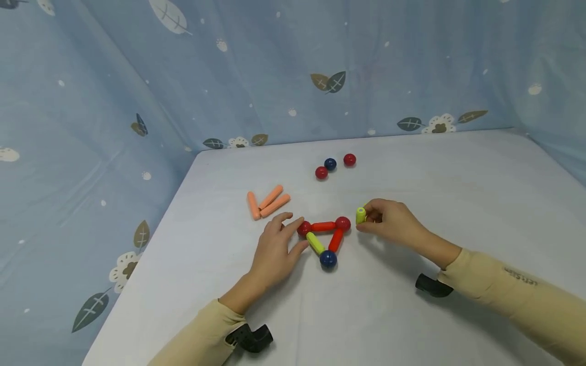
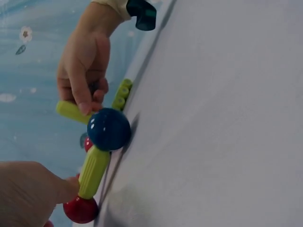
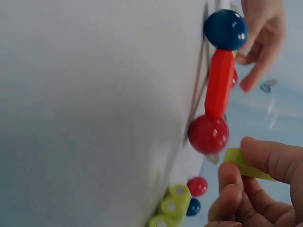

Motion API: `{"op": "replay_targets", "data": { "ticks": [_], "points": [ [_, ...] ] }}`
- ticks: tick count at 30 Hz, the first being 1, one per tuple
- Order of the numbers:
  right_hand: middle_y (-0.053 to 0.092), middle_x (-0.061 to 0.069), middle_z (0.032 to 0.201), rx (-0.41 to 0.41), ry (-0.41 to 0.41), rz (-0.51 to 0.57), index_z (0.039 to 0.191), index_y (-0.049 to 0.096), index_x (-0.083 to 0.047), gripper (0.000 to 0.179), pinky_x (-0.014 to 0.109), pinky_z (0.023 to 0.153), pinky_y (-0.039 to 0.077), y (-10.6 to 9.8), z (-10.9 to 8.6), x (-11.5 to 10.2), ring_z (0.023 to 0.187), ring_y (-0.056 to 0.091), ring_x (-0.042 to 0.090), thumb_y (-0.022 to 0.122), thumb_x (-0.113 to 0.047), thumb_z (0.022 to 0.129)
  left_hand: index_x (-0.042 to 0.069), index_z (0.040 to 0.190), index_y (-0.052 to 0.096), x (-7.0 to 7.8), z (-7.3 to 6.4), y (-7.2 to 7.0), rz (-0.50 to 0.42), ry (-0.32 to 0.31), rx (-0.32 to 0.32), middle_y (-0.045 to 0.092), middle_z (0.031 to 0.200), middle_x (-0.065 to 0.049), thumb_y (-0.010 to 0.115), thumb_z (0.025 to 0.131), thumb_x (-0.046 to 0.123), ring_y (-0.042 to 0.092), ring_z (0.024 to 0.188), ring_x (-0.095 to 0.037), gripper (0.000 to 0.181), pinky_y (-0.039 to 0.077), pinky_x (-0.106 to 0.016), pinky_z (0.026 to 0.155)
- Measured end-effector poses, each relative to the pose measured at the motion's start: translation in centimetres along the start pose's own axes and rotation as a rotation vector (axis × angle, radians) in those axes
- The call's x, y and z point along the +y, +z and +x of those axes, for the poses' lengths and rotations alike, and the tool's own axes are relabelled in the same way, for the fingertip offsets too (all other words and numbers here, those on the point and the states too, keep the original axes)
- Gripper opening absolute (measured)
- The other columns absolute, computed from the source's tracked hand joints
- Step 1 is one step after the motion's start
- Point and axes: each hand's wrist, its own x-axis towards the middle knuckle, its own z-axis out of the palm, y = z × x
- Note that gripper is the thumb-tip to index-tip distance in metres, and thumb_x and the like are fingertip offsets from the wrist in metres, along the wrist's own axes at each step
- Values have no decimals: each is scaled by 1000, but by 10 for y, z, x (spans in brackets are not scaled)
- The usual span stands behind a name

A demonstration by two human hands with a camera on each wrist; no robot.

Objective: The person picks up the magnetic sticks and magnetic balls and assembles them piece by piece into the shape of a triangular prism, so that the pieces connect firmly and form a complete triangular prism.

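A flat triangle of magnetic rods and balls lies mid-table: two red balls (image 1: 343, 223), a blue ball (image 1: 328, 259), two red rods (image 1: 323, 226) and a yellow-green rod (image 1: 316, 243). My left hand (image 1: 274, 256) is at its left corner, fingers spread, the index at the left red ball and the thumb beside the yellow-green rod (image 2: 93, 172). Just right of the triangle, my right hand (image 1: 389, 221) pinches another yellow-green rod (image 3: 246, 165) between thumb and fingers. That rod is raised, apart from the nearest red ball (image 3: 209, 134).
Several loose yellow-green rods (image 3: 171, 206) lie side by side near my right hand, mostly hidden in the head view. Three orange rods (image 1: 274, 205) lie at the back left. Two red balls (image 1: 350, 159) and a blue ball (image 1: 330, 164) sit farther back, before a blue curtain (image 1: 274, 76).
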Motion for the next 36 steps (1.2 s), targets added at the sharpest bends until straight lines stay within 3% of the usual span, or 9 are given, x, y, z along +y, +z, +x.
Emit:
{"op": "replay_targets", "data": {
  "ticks": [7,15,22,36],
  "points": [
    [69,8,89,24,-44,31,105,69,-4,26,22,64,45,14,7,-4,76,55,16,77,-16,84,10,129,65,-5,8,5,-7,-31,-59,55,135,-19,70,90,25,56,119,-38,42,49,-50,92],
    [66,6,88,30,-74,16,104,69,-6,24,22,62,41,16,11,-7,75,51,16,77,-16,84,13,125,68,-8,8,1,-19,-52,-43,58,131,-16,69,91,19,56,121,-35,34,48,-50,96],
    [65,3,81,58,-117,-40,101,73,-7,22,22,59,39,20,15,-11,70,49,15,78,-18,83,14,122,70,-10,5,1,-21,-45,-38,61,127,-15,70,90,18,58,114,-32,31,49,-48,92],
    [65,4,82,75,-140,-123,107,74,-5,32,23,59,42,22,17,-15,70,50,14,81,-21,80,17,125,69,-13,5,3,11,-42,1,63,123,-14,71,90,20,62,110,-31,35,51,-47,88]
  ]
}}
